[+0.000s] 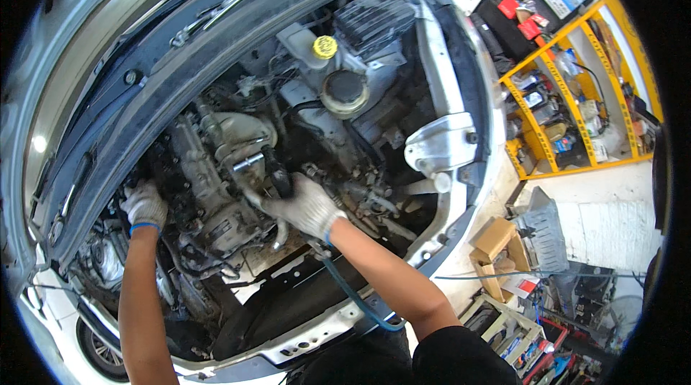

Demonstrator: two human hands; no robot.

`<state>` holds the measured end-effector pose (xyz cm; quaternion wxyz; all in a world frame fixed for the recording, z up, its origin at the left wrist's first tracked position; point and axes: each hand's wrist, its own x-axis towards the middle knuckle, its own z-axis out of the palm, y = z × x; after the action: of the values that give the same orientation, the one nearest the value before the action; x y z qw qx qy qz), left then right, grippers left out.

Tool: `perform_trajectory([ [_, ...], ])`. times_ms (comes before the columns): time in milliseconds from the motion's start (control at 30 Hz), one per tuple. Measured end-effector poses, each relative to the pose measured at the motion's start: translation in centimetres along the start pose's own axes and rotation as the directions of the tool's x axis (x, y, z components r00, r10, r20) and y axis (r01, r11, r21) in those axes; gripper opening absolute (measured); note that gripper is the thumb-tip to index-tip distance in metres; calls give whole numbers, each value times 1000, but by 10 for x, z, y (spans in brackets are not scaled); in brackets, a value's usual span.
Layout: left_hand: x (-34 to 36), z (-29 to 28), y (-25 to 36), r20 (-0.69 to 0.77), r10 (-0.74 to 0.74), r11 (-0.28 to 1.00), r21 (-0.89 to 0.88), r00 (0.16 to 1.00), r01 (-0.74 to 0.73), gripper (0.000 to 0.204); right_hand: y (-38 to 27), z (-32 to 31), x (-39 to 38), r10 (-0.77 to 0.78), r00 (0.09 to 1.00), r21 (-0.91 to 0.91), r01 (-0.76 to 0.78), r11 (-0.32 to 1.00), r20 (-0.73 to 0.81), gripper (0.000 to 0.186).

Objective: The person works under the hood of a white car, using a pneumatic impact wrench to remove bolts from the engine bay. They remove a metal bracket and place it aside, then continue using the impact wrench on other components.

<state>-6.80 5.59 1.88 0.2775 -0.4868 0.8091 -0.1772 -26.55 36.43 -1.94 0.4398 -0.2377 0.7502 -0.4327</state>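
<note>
A white knit glove with a blue cuff covers each hand. My right hand (pixel 311 209) is closed round a black air impact wrench (pixel 275 170) above the middle of the engine bay. A shiny socket on an extension (pixel 248 162) sticks out of the tool to the left, over the engine (pixel 216 201). The blue air hose (pixel 351 293) runs from below that hand across the front of the car. Deeper at the left, beside the engine, my left hand (pixel 145 205) has its fingers curled down among dark parts; what they grip is hidden.
A reservoir with a yellow cap (pixel 325 47), a round black-capped reservoir (pixel 345 91) and the battery (pixel 374 21) sit at the back right. The metal front crossmember (pixel 309 342) lies near me. Yellow shelves (pixel 554 104), an open cardboard box (pixel 497 248) and tool trays (pixel 504 324) stand at right.
</note>
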Motion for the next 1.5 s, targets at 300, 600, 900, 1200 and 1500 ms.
perform_trajectory([
  [300, 11, 10, -7, 19, -32, 995, -95, 999, 34, 59, -21, -223, -92, -90, 730, -422, -286, 861, -678, 69],
  [600, 5, 7, -10, 42, -40, 989, -139, 998, 45, 59, -17, -289, -49, -225, 697, -690, -507, 516, -681, 78],
  [900, -11, -8, 1, 52, -31, 996, -85, 998, 36, 53, 4, -260, -57, -433, 516, -673, -549, 496, -740, 72],
  [1200, -12, -12, 0, -16, -12, 996, -89, 1000, 10, 58, 1, -95, -84, -807, 433, -773, 311, 552, -402, 53],
  [1500, 8, 22, -16, -60, 18, 999, -32, 998, -20, 49, 12, 10, -19, -614, 766, -744, 521, 418, 191, 38],
])
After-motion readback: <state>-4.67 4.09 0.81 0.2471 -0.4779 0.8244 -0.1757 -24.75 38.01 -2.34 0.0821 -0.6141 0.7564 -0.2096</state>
